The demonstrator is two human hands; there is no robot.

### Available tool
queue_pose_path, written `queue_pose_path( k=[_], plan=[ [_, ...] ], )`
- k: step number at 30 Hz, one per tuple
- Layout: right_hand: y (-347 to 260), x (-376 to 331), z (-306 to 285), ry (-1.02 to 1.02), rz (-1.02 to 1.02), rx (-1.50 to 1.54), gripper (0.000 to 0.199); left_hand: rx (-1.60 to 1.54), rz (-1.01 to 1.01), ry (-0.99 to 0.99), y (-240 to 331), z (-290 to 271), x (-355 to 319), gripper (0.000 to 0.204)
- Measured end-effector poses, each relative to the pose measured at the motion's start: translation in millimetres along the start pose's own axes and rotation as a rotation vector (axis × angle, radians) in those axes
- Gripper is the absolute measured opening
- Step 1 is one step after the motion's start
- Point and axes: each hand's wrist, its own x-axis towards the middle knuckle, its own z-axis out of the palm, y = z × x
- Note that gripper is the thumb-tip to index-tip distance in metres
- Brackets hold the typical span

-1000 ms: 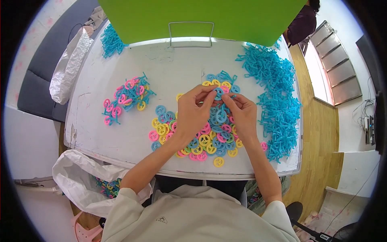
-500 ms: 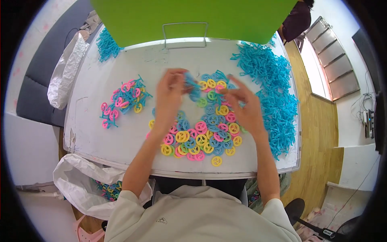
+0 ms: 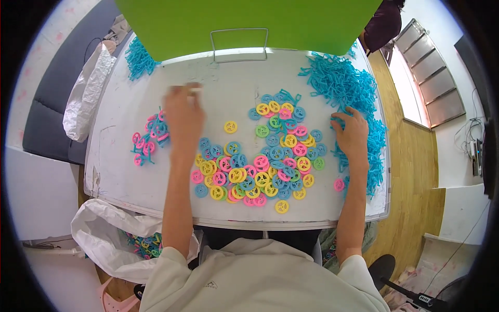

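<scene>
My left hand (image 3: pixel 185 106) is blurred by motion over the right side of a small heap of wheels joined to turquoise sticks (image 3: pixel 149 139). Its fingertips are smeared, so I cannot make out anything in them. Out to the right, my right hand (image 3: pixel 352 132) reaches to the near-left edge of a big pile of turquoise plastic sticks (image 3: pixel 364 99), fingers parted and curved at the pieces. Between the hands lie many loose spoked plastic wheels (image 3: pixel 262 179) in pink, yellow, blue and green. One yellow wheel (image 3: pixel 230 127) lies apart from them.
A green panel (image 3: pixel 249 23) and a wire handle (image 3: pixel 239 46) stand at the table's far side. More turquoise sticks (image 3: pixel 139 58) lie far left. By the near left table edge, a white sack (image 3: pixel 96 229) holds coloured pieces. A person (image 3: pixel 383 26) is at the far right.
My left hand has swung left from the middle to the small heap; the blue piece it held no longer shows. My right hand has moved right, from the wheels to the turquoise pile.
</scene>
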Motion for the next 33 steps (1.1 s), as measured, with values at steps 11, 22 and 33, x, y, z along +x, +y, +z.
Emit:
queue_pose_path(
  k=[11, 22, 33],
  plan=[
    [-4.6, -2.1, -5.8, -0.055, 0.054, 0.078, 0.024, -0.236, 0.252, -0.311, 37.8, 44.8, -37.8, 0.017],
    [-7.8, -1.8, -17.2, -0.109, 0.077, 0.108, 0.033, -0.769, -0.178, -0.401, 62.4, 34.9, -34.5, 0.015],
    [-9.9, -4.7, -12.0, -0.099, 0.006, -0.017, 0.036, -0.828, -0.296, -0.533, 64.7, 31.1, -32.7, 0.017]
  ],
)
